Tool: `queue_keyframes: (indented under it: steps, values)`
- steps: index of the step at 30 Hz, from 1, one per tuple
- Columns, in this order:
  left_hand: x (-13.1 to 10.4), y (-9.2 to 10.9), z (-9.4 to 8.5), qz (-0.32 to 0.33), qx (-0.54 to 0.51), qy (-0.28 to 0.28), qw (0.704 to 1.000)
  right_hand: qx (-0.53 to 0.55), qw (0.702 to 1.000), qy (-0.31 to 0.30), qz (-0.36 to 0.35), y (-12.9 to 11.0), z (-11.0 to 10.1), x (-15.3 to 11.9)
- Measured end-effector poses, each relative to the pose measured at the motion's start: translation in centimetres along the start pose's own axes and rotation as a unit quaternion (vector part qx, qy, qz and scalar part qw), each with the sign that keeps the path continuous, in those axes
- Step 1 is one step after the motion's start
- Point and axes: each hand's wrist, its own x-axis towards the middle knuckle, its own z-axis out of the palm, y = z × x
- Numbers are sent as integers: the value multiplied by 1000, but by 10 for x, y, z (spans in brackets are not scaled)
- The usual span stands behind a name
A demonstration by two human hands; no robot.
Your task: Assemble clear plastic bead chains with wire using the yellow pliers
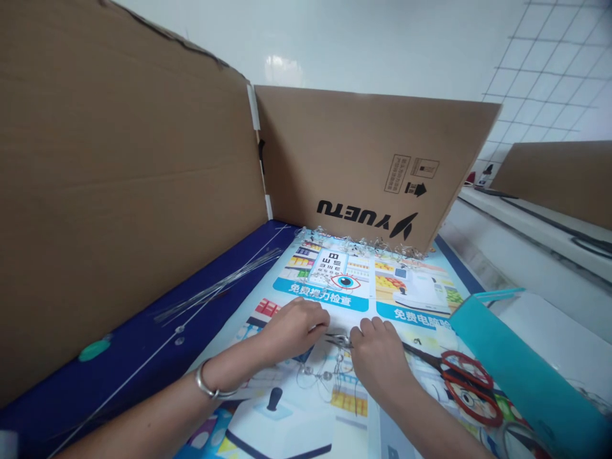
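Observation:
My left hand point(299, 325) is closed in a pinch above the printed sheet; whatever lies between its fingertips is too small to make out. Close beside it, my right hand point(380, 354) is wrapped round small metal pliers point(340, 340), whose jaws point left toward the left fingertips. The handles are hidden in the palm. Just below the hands, thin wire with clear beads point(326, 376) forms loose loops over the sheet. To the right lie scissors point(471, 386) with red handles, their dark blades reaching toward my right wrist.
Cardboard panels point(119, 159) wall off the left and back. Beaded wire pieces point(366, 245) line the back panel's foot. A bundle of straight wires point(220, 287) lies on the blue cloth at left. At right stands a teal box point(526, 363).

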Motion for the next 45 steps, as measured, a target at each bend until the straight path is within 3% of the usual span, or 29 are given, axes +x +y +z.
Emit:
queue_keyframes:
  steps: [16, 27, 45]
  values:
    - [-1, 0, -1, -39, 16, -6, 999, 0, 1000, -20, 12, -1, 0, 9]
    - [-1, 2, 11, -84, -1, 38, 996, 36, 998, -53, 13, 1, -2, 6]
    - [0, 3, 10, -102, -89, 38, 990, 60, 992, -107, 36, 4, -13, 3]
